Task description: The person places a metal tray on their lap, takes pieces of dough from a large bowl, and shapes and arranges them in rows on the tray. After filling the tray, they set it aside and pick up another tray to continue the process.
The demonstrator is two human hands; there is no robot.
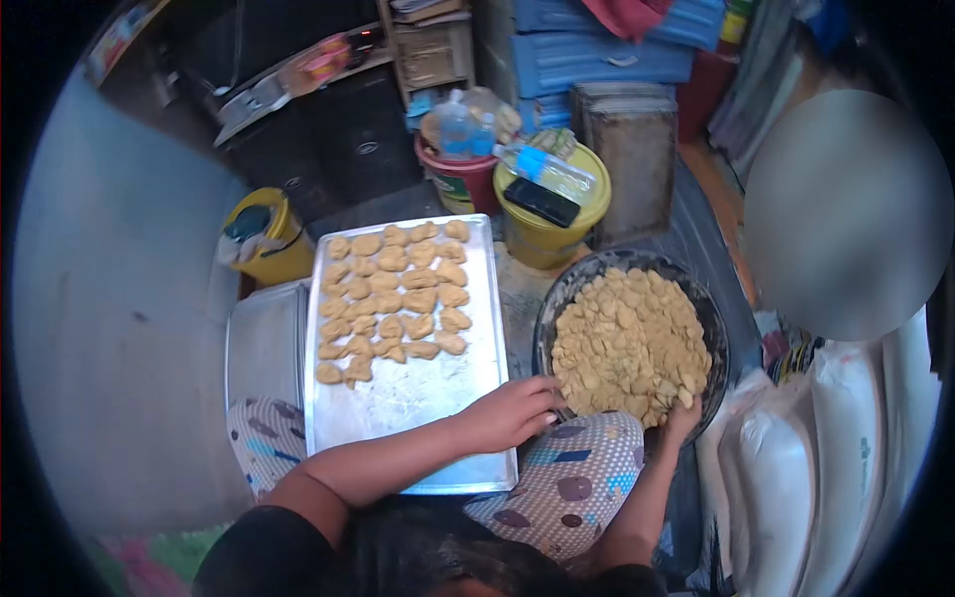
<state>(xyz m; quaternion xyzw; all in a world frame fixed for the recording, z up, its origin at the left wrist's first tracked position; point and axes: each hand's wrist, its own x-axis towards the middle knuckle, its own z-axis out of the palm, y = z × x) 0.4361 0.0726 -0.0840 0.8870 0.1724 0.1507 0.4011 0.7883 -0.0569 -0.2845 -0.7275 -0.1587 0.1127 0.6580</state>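
A round black basin (723,338) holds a heap of lumpy tan dough (632,333), with several small pieces on its surface. My left hand (517,411) reaches across the tray's lower right, its fingers bent over the basin's near left rim. On the near right side, my right hand (680,422) is inside the basin edge, fingers closed around a dough lump (686,397); part of that hand is hidden by the dough. A silver baking tray (418,423) lies left of the basin, bearing rows of dough pieces (393,258) on its far part.
Behind the tray are a yellow-lidded bucket (542,234) with a phone (541,202) and water bottle (552,172) on top, and a red bucket (468,184). More trays (267,343) lean at left. White sacks (776,478) and a person with a blurred head (846,214) are at right.
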